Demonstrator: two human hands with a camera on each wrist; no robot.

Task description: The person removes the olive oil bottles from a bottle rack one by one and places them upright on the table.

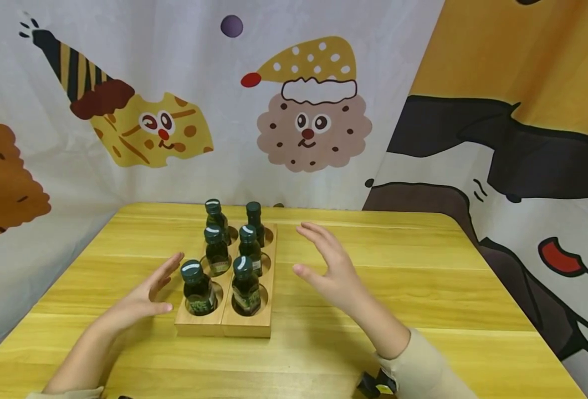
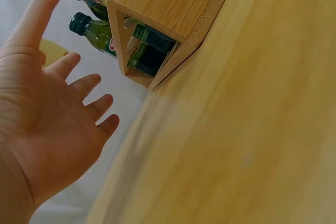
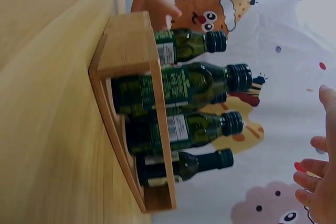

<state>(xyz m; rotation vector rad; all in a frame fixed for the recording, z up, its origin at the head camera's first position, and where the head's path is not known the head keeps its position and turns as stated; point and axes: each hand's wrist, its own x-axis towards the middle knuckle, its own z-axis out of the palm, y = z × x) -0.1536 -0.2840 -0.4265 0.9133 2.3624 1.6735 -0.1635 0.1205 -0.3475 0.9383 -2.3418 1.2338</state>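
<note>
Centrally on a yellow wooden table [image 1: 423, 288] stands a wooden rack [image 1: 246, 324] with round holes, each of six holding a small dark green bottle [image 1: 246, 285] upright so none can tip. The left hand [image 1: 141, 299] hovers just beside the rack's left wall, fingers [image 2: 79, 85] straight and spread, holding nothing. The right hand [image 1: 331, 266] hangs near the rack's right side, apart from it, palm facing inward, fingers [image 1: 313, 233] loosely extended and empty. A cartoon-printed cloth [image 1: 294, 111] hangs behind.
</note>
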